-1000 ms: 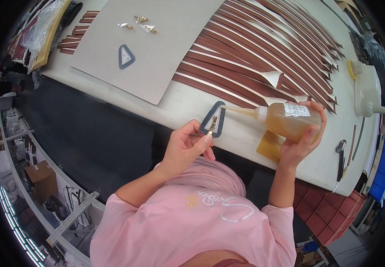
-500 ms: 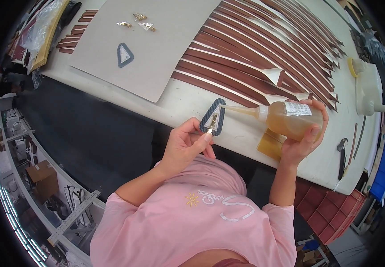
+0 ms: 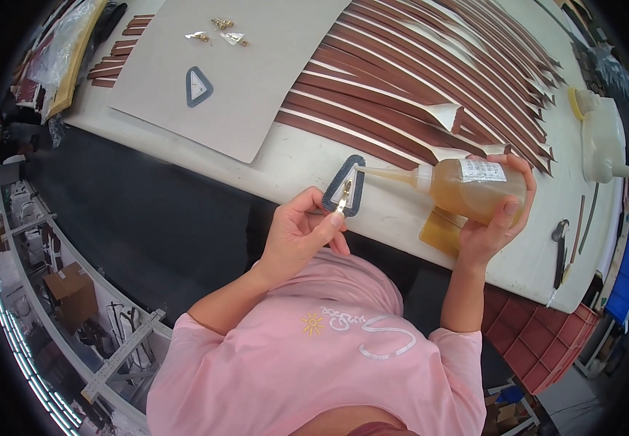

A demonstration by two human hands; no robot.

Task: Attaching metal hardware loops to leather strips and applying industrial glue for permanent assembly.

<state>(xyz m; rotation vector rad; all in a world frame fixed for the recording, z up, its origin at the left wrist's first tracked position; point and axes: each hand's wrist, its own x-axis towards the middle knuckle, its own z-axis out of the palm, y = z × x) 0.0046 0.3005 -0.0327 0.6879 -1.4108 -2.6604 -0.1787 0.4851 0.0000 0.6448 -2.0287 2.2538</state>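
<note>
Between the thumb and fingers of my left hand point(image 3: 292, 236) is a dark blue denim-like triangular patch point(image 3: 359, 198) with a white centre. A small gold metal clip point(image 3: 345, 193) lies along that centre, its lower end under my thumb. My right hand point(image 3: 490, 236) is wrapped round a squeeze bottle point(image 3: 449, 187) of amber liquid, tilted on its side. The bottle's long thin nozzle point(image 3: 390, 175) points left, its tip at the patch's upper corner; whether it touches, or liquid flows, I cannot tell. A similar triangular patch point(image 3: 209, 92) lies on the grey board.
The grey board point(image 3: 234, 131) covers the table's left part, with several gold metal pieces point(image 3: 222, 24) on it. Long brown strips point(image 3: 372, 91) spread over the far side. At the right are a white plastic container point(image 3: 605, 138) and a black-handled tool point(image 3: 560, 251). An amber sheet point(image 3: 441, 232) lies beneath the bottle.
The view has shifted slightly, so the table things sit a little higher and further left. Both hands keep their grips, and the nozzle tip stays at the patch's upper corner.
</note>
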